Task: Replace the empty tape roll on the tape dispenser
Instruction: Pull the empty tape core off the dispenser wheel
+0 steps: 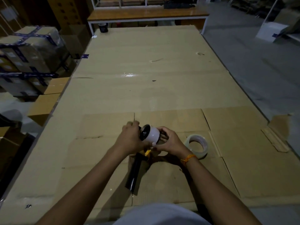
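The tape dispenser (136, 172) has a black handle pointing toward me and a yellow frame, held just above the cardboard-covered table (146, 88). A white empty roll core (151, 134) sits on its spindle. My left hand (131, 138) grips the dispenser's head from the left. On the right side of the core, my right hand (168, 141) has its fingers wrapped around it. A full roll of clear tape (197, 146) lies flat on the cardboard just right of my right hand.
Flattened cardboard sheets (235, 156) cover the near table. A dark mug (103, 27) stands at the far left corner. Taped boxes (29, 51) are stacked on the left, and a wooden bench (146, 13) stands behind the table.
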Demonstrator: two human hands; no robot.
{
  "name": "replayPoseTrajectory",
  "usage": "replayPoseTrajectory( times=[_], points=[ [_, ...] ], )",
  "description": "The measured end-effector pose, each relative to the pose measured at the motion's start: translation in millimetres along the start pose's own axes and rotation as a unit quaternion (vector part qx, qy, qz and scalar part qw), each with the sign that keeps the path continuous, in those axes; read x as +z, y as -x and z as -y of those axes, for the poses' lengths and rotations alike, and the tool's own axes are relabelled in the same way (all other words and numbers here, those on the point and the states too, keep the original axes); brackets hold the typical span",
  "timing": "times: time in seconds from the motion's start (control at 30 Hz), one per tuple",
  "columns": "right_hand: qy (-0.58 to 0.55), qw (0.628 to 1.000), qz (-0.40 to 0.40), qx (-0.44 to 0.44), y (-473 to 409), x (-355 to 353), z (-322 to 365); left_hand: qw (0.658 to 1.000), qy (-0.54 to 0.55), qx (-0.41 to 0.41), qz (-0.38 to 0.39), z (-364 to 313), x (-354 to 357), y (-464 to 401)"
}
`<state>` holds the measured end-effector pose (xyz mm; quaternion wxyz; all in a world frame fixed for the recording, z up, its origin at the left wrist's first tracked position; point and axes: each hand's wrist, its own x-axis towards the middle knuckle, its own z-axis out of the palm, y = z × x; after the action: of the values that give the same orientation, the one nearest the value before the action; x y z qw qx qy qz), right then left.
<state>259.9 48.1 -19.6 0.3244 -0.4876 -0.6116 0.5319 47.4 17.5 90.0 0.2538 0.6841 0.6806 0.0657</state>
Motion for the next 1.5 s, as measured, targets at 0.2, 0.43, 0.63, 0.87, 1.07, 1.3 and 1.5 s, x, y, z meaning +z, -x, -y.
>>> replayPoseTrajectory(
  times=[0.2, 0.43, 0.63, 0.87, 1.07, 1.3, 1.5],
  points=[
    [0.003, 0.999, 0.009, -0.032, -14.1, 6.9, 27.7, 0.978, 0.163, 0.119, 0.055, 25.7, -4.8, -33.2],
    [0.022, 0.998, 0.024, -0.044, -18.8, -1.7, 35.2, 0.958, 0.228, 0.159, 0.066, 37.8, -2.7, -41.0],
    [0.063, 0.995, 0.038, -0.062, -17.9, -1.5, 39.5, 0.96, 0.241, 0.14, 0.032, 37.3, 6.0, -39.7],
    [0.125, 0.987, 0.043, -0.089, -23.7, -6.3, 46.2, 0.962, 0.232, 0.14, 0.021, 31.2, 3.9, -35.7],
    [0.126, 0.986, 0.068, -0.085, -27.0, -7.9, 48.5, 0.964, 0.225, 0.142, 0.016, 34.8, 6.3, -34.6],
    [0.1, 0.989, 0.083, -0.072, -28.6, -3.9, 52.8, 0.967, 0.211, 0.144, 0.017, 39.5, 4.8, -36.2],
    [0.095, 0.989, 0.1, -0.052, -31.2, -7.1, 50.5, 0.969, 0.203, 0.14, 0.015, 38.6, 6.6, -38.5]
  ],
)
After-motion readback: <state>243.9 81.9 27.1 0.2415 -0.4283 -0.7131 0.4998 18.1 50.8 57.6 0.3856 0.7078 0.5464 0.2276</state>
